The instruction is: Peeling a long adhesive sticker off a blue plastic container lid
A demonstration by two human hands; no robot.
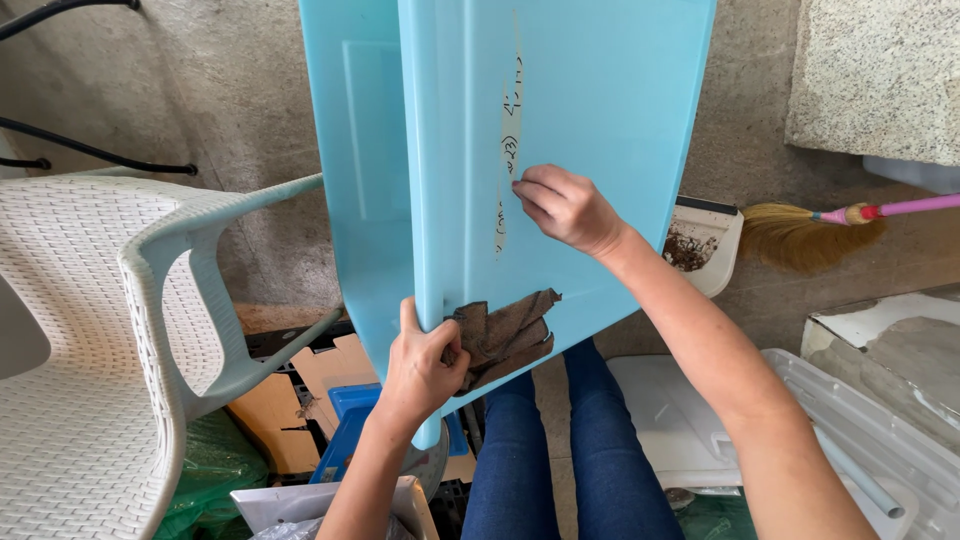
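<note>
A large light-blue plastic bin [600, 90] is tipped up in front of me, its flat side facing me. My left hand [420, 365] grips the bin's lower rim together with a brown rag [505, 335] pressed against the plastic. My right hand [565, 207] rests on the bin's side, fingers curled, fingertips on a strip of pale tape [508, 150] stuck vertically there. My legs in blue jeans [560, 450] show below the bin.
A white woven plastic chair [90, 330] stands at left. Cardboard and blue items [320, 390] lie under it. A dustpan with dirt [700, 245] and a broom with a pink handle [810, 232] lie at right. White plastic lids [800, 420] sit at lower right.
</note>
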